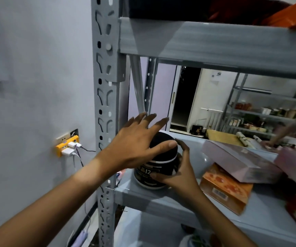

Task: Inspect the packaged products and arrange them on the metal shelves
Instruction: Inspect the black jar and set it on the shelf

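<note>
Metal shelf (154,202), front-left corner: right hand (177,175) grips black jar (158,163); left hand (134,145) released, fingers spread. Placement under way; next, release.

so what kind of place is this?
Likely a stockroom or small warehouse. Grey slotted metal shelving holds packaged goods: a black jar, an orange box and a pink box. More stocked racks stand in the background.
</note>
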